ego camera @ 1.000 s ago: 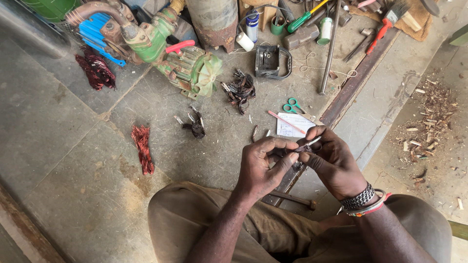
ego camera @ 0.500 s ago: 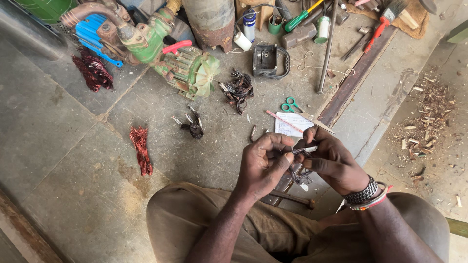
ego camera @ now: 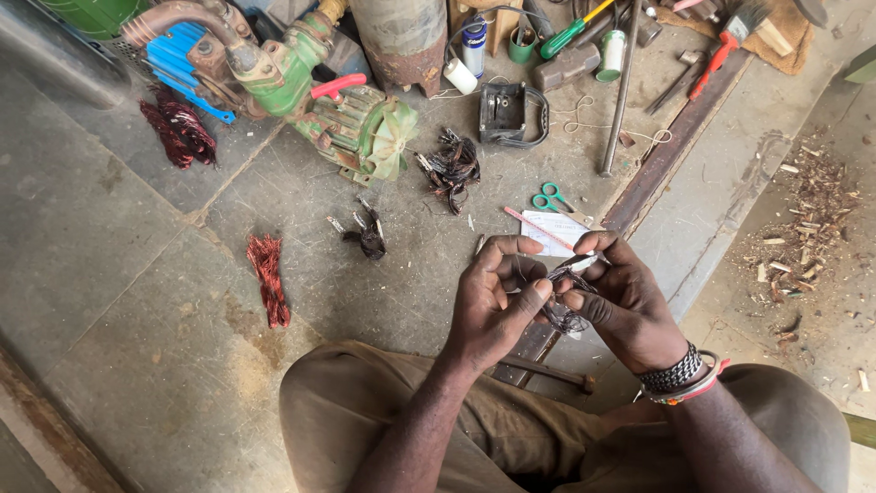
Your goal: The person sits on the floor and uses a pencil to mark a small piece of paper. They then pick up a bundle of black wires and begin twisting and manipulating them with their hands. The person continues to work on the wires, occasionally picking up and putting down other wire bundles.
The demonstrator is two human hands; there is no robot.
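Note:
My left hand (ego camera: 495,301) and my right hand (ego camera: 620,299) meet in front of my knees, both closed on a small tangled bundle of dark wire (ego camera: 564,294). The right thumb and forefinger also pinch a thin pale strip (ego camera: 584,263) at the bundle's top. Beaded bracelets circle my right wrist. The wire hangs between the two hands, partly hidden by the fingers.
On the concrete floor lie a green pump motor (ego camera: 351,123), green-handled scissors (ego camera: 552,201), a white paper with a pencil (ego camera: 552,230), burnt wire bundles (ego camera: 452,169), red copper coils (ego camera: 269,278), a black box (ego camera: 504,111), a hammer (ego camera: 547,372) and several tools at the top.
Both hands have shifted slightly while working the wire bundle; the fingers have regripped it. Nothing else has moved.

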